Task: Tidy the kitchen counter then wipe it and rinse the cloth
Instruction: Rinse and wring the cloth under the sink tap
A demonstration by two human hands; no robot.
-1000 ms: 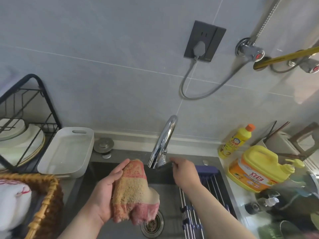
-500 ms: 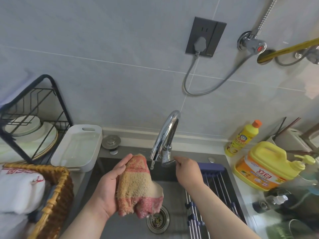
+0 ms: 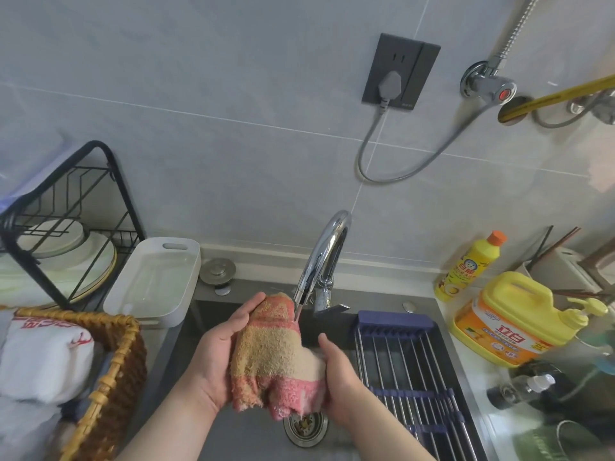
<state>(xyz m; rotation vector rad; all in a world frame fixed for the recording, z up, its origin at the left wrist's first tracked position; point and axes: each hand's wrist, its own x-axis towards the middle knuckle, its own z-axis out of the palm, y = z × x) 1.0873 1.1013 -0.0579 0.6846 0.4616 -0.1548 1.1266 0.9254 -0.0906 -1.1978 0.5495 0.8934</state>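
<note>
Over the dark steel sink (image 3: 186, 354), left hand (image 3: 216, 357) and right hand (image 3: 336, 367) both clutch the soft, sodden pink-and-tan terry cloth (image 3: 273, 354) under the chrome tap (image 3: 322, 257), best squeezed mid-bundle.

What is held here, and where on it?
The cloth: left hand grips its left side, right hand its lower right edge, under the faucet.

Counter (image 3: 466, 371) bears detergent jug (image 3: 512, 322), white tray (image 3: 156, 281)

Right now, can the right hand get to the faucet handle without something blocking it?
Probably yes. The right hand holds the cloth just below the faucet handle, and nothing lies between them; it must release the cloth first.
</note>
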